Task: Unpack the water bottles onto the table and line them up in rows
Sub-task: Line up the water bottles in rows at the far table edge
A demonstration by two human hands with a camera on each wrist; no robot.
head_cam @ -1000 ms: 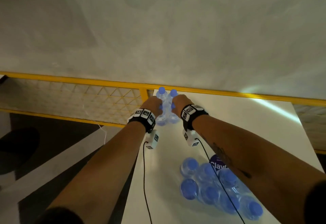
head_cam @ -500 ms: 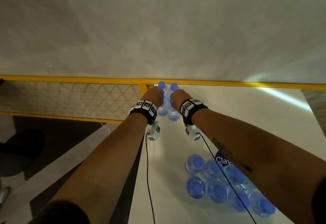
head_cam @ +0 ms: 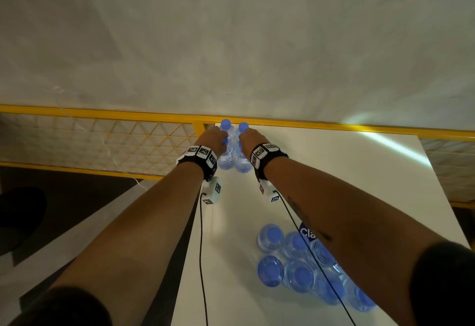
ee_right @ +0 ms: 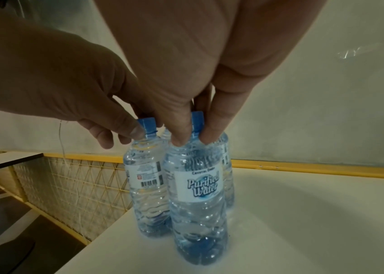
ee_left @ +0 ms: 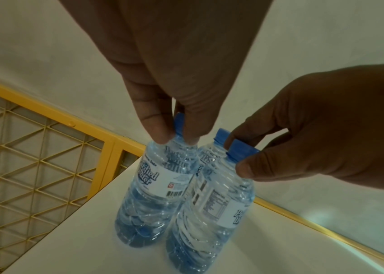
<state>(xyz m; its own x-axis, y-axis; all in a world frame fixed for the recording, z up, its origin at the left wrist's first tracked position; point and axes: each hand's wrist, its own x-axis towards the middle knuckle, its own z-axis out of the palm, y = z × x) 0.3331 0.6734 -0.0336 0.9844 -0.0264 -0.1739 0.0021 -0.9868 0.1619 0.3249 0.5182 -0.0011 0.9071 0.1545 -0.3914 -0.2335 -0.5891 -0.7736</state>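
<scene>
The left hand (ee_left: 186, 64) pinches the blue cap (ee_left: 178, 123) of one water bottle (ee_left: 153, 194) between thumb and fingertips, and the right hand (ee_right: 186, 64) pinches the cap (ee_right: 197, 121) of a second bottle (ee_right: 198, 204) the same way. Both bottles stand upright on the white table (head_cam: 321, 171), side by side and touching or nearly so, at its far left corner. In the head view, two more capped bottles (head_cam: 226, 126) stand just behind them against the yellow rail (head_cam: 102, 114); the left wrist view shows one of their caps between the two hands. The labels read "Purified Water". Each wrist wears a black band with printed markers and a small white camera box (head_cam: 213, 192) with a black cable running back along the table. Nearer the person, under the right forearm, the rest of the pack (head_cam: 295, 269) sits on the table as a cluster of blue caps in clear wrap. Beyond the rail is a yellow mesh panel (head_cam: 115, 145) and a pale wall.
</scene>
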